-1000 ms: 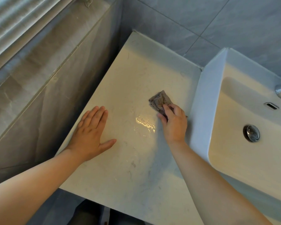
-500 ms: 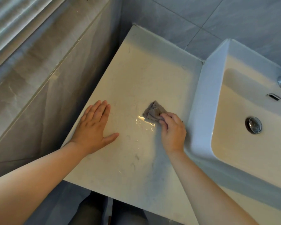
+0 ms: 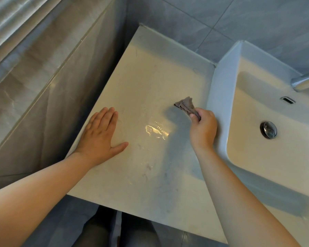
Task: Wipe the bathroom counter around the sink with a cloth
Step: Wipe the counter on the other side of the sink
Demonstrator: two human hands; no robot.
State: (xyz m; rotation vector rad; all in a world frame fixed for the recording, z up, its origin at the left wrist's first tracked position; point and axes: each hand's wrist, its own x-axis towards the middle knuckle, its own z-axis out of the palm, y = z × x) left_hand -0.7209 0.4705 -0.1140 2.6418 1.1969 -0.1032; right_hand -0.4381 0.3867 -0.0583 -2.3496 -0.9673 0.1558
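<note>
A pale marbled counter (image 3: pixel 150 72) runs left of a white raised sink (image 3: pixel 219 90). My right hand (image 3: pixel 203 129) grips a small crumpled grey cloth (image 3: pixel 185 105), which sticks out above the fist close to the sink's left wall and seems lifted off the counter. A shiny wet patch (image 3: pixel 156 131) lies on the counter just left of that hand. My left hand (image 3: pixel 100 138) lies flat, fingers straight, near the counter's left edge.
Grey tiled walls close the counter at the back and left. The sink holds a chrome drain plug (image 3: pixel 268 130) and an overflow slot (image 3: pixel 288 100); a chrome faucet spout (image 3: pixel 305 81) juts in at the right. The counter's front edge (image 3: pixel 146 217) drops to the floor.
My right hand has curled round the cloth and drawn it up and right toward the sink wall, off the wet patch. My left hand has stayed flat in place.
</note>
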